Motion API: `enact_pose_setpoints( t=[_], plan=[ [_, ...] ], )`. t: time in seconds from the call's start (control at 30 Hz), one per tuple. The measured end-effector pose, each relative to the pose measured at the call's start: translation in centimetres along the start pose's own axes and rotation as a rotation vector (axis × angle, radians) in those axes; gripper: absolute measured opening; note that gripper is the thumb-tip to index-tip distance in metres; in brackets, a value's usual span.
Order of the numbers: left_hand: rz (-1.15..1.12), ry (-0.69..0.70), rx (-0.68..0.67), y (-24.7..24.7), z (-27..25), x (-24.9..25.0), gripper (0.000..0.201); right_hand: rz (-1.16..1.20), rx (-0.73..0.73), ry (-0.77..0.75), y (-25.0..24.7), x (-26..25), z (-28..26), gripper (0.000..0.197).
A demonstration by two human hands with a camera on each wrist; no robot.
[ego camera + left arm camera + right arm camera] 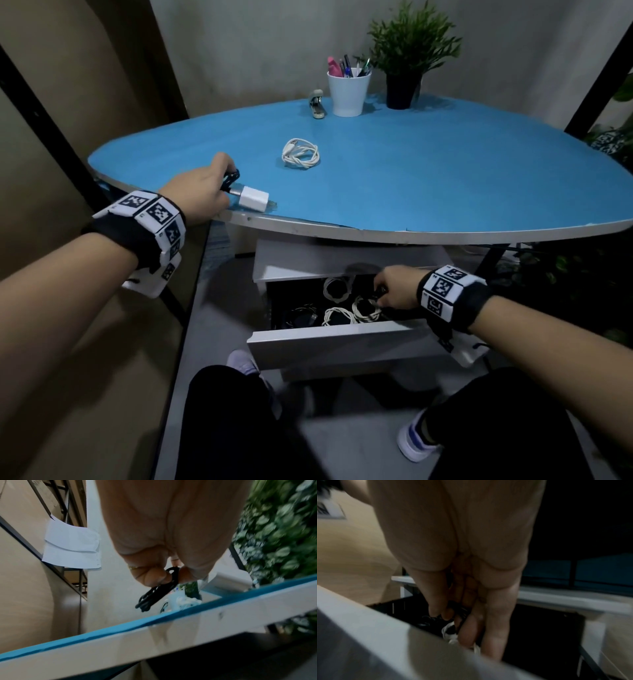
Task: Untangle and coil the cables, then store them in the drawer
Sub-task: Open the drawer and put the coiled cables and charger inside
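Observation:
My left hand is at the blue table's near left edge. It grips a coiled black cable plugged into a white charger block. A coiled white cable lies in the middle of the table. Below, the white drawer stands open. It holds three white coils and a black coil. My right hand reaches into the drawer; its thumb and forefinger pinch a small black cable above a white coil, and the other fingers point down.
At the back of the table stand a white pen cup, a potted plant and a stapler. The tabletop overhangs the drawer cabinet. My knees and feet are just in front of the drawer.

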State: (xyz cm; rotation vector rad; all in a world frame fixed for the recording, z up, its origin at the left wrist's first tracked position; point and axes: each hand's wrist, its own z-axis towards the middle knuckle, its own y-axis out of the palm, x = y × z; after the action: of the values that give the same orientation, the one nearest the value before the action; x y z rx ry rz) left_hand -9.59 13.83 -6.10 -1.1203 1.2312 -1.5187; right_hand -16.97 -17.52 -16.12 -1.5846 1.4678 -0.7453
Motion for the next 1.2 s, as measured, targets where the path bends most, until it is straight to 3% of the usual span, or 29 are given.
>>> enact_pose_setpoints(
  t=[0.2,0.43,0.6,0.77,1.03,1.2],
  plan=[
    [-0.132,0.136,0.029,-2.1,-2.2,4.8,0.032,-0.052,-0.109,0.022,1.8,1.1,0.8,0.030],
    [-0.311,0.232,-0.177,-0.5,-3.3,8.6,0.022,-0.039,-0.184,0.006,2.8,1.0,0.8,0.022],
    [-0.166,0.301,-0.218,1.4,-4.2,10.3,0.018,0.020,-0.219,0.073,2.2,1.6,0.9,0.036],
    [-0.074,0.476,-0.208,3.0,-5.6,12.7,0.015,-0.092,-0.188,0.102,1.3,2.2,1.4,0.022],
    [-0.029,0.398,-0.498,10.7,-5.7,16.5,0.019,-0.097,-0.147,0.118,3.0,3.5,2.8,0.031],
    [-0.002,0.346,-0.601,15.0,-3.7,18.4,0.019,-0.159,-0.195,0.120,3.5,3.5,3.0,0.032]
  ],
)
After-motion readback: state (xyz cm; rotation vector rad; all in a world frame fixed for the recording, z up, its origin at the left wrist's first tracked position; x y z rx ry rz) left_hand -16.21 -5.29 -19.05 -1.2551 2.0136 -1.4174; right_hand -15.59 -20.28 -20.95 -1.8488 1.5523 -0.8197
